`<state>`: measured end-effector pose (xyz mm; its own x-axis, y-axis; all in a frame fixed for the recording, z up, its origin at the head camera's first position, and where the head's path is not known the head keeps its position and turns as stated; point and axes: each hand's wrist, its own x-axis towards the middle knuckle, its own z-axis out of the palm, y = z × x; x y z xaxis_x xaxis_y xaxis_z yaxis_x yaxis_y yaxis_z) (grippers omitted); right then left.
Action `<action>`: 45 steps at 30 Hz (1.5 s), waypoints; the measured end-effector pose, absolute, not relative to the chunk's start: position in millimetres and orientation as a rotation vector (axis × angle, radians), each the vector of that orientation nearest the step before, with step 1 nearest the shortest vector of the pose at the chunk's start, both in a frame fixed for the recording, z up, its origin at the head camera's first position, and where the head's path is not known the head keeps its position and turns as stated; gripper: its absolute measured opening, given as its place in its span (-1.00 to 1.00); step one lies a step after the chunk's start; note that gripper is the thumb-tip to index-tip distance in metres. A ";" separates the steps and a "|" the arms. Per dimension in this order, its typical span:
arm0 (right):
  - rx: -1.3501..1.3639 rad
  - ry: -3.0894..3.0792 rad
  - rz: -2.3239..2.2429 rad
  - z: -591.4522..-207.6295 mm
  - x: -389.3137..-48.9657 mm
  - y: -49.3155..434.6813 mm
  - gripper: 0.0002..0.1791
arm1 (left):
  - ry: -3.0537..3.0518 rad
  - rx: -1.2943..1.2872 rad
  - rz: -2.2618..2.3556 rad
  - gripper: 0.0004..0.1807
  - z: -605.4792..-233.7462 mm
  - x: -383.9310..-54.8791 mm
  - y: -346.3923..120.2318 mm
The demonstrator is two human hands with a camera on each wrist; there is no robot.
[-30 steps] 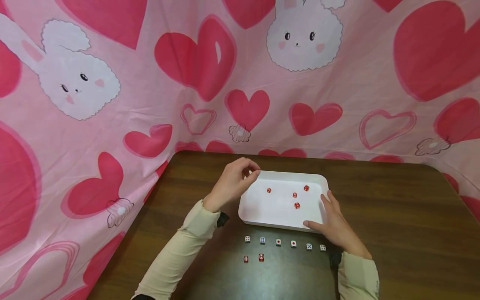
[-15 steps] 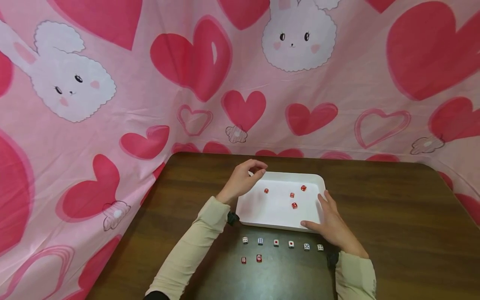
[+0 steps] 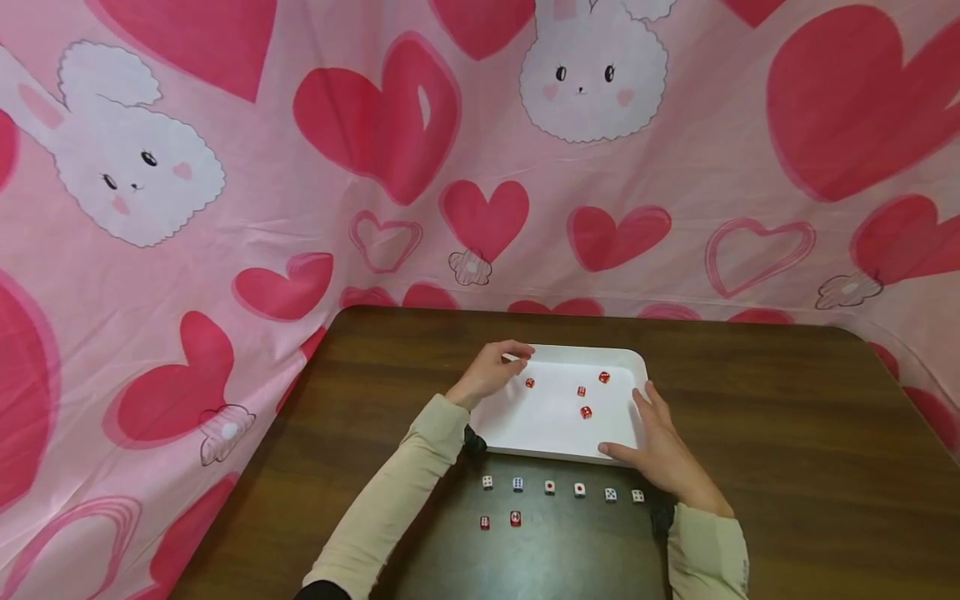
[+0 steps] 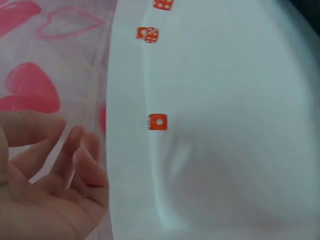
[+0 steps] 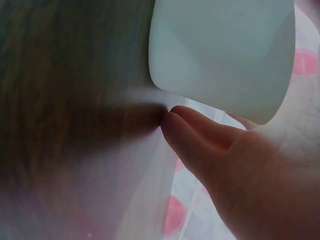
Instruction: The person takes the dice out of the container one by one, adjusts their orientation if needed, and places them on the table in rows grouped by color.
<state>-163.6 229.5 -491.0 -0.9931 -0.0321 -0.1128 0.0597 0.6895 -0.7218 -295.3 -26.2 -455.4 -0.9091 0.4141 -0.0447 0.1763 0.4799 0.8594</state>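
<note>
A white tray lies on the table, with several red dice in it, among them a front die and a left die. My left hand is over the tray's back left corner, near the left die. Its fingers bend loosely around nothing, as the left wrist view also shows beside a red die. My right hand spreads around the tray's front right corner, thumb at the near rim and straight fingers along the right side. In the right wrist view fingertips reach down beside the tray wall.
In front of the tray, several white dice form a row on the wooden table. Two red dice stand before that row, a left one and a right one. Pink heart-patterned cloth hangs behind and to the left.
My left hand has come slightly lower and nearer the left die in the tray. The right hand stays at the tray's corner. The head view has shifted a little; the dice keep their places.
</note>
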 end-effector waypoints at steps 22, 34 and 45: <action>0.030 2.779 -1.174 -488.3 -164.1 228.8 0.26 | 2.560 0.690 1.105 -0.62 -491.3 -296.3 -28.1; 0.015 2.808 -1.158 -489.8 -163.5 228.4 0.23 | 2.618 0.727 1.053 -0.68 -491.2 -287.8 -25.9; 0.007 2.807 -1.182 -490.8 -163.8 229.6 0.24 | 2.714 0.687 0.977 -0.74 -493.2 -283.7 -21.2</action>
<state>-163.8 229.6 -490.8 -0.9954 -0.0326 -0.0900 0.0416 0.6996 -0.7133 -283.7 -21.2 -493.2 -0.8779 0.4787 -0.0095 0.3629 0.6782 0.6391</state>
